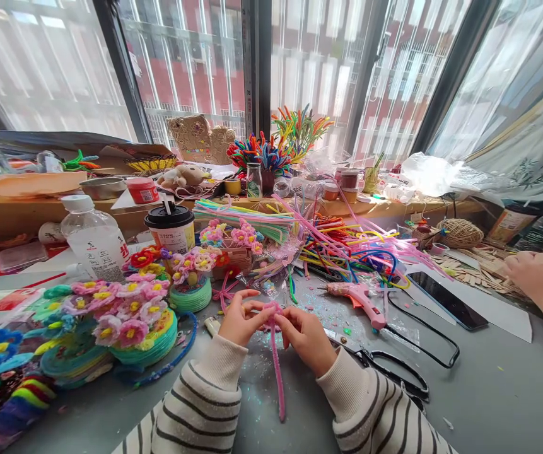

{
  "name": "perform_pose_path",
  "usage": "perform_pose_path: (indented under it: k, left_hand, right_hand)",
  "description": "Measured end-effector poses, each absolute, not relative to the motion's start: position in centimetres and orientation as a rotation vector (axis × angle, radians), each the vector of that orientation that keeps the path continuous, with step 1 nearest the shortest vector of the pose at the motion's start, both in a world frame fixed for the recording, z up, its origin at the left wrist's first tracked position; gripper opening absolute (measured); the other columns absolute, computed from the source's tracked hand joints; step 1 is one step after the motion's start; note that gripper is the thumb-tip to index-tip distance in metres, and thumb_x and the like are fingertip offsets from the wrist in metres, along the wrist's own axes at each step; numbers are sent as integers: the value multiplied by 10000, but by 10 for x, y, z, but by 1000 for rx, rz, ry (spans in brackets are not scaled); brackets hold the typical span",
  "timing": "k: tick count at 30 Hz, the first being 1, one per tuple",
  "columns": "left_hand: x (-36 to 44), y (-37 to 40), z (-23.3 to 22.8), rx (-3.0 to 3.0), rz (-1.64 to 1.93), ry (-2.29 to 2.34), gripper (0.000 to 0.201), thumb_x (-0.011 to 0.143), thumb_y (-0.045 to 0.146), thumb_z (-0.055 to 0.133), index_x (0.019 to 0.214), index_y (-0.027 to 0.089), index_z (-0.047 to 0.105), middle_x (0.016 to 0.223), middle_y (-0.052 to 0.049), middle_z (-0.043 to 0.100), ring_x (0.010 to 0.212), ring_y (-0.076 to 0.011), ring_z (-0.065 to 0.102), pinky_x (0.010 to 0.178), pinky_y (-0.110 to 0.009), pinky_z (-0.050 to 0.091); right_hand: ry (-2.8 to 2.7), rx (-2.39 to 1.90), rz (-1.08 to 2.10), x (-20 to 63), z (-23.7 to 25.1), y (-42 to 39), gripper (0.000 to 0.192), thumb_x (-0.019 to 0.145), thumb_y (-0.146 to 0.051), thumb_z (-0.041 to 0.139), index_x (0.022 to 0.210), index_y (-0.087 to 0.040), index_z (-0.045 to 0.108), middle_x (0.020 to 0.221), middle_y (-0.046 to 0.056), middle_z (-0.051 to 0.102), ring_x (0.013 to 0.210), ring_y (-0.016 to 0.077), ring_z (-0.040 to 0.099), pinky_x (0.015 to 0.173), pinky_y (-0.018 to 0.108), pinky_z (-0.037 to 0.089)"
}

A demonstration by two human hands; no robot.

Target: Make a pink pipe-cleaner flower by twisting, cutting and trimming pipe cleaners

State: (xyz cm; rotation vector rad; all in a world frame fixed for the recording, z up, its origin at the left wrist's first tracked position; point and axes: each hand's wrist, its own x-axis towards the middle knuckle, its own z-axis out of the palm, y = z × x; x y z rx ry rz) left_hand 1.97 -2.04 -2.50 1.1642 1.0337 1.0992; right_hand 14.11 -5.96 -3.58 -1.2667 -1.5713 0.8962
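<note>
A pink pipe cleaner (278, 378) is pinched between my two hands above the grey table (484, 384). Its upper end is bent into small loops at my fingertips, and a long straight tail hangs down toward me. My left hand (243, 320) grips the looped part between thumb and forefinger, the other fingers loosely curled. On the other side my right hand (306, 337) pinches the same loops. Black-handled scissors (397, 372) lie beside my right wrist. Left of my left hand stands a pot of pipe-cleaner flowers (132, 306) in pink and white.
A pink glue gun (359, 302) with a black cord and a phone (448, 299) lie to the right. Loose pipe cleaners (347, 243) pile up behind my hands. A plastic bottle (94, 239) and a lidded cup (171, 230) stand left. Another person's hand (536, 277) is at far right.
</note>
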Motion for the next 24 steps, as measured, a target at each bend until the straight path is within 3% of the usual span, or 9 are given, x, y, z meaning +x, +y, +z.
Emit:
perform_pose_path:
  k: [7, 15, 21, 24]
  left_hand:
    - [18, -19, -28, 1178, 1082, 981, 503, 444, 224, 658, 829, 163, 338, 601, 4, 580, 506, -118, 556, 518, -275, 451]
    - [21, -19, -40, 1428, 1110, 1093, 419, 486, 192, 601, 813, 166, 341, 474, 67, 504, 417, -87, 496, 433, -214, 402]
    - [23, -19, -45, 1653, 1084, 1250, 381, 474, 154, 584, 790, 164, 372, 458, 76, 474, 380, -68, 444, 403, -192, 366]
    - [21, -18, -42, 1521, 1098, 1177, 392, 489, 205, 593, 798, 167, 354, 475, 69, 491, 387, -74, 465, 396, -193, 375]
  right_hand:
    - [-1523, -1227, 981, 144, -37, -57, 249, 722, -361, 403, 651, -142, 496, 423, -45, 435, 373, 71, 424, 386, 171, 330]
    - [-1597, -1382, 890, 143, -41, -57, 206, 718, -280, 403, 576, -150, 476, 380, -49, 439, 353, 68, 406, 385, 167, 308]
    - [-1720, -1543, 479, 137, -50, -59, 162, 685, -214, 433, 543, -153, 482, 433, -27, 475, 400, 80, 406, 401, 184, 267]
    - [-1697, -1488, 564, 141, -46, -59, 235, 724, -290, 401, 558, -154, 498, 410, -30, 465, 383, 78, 409, 393, 180, 285]
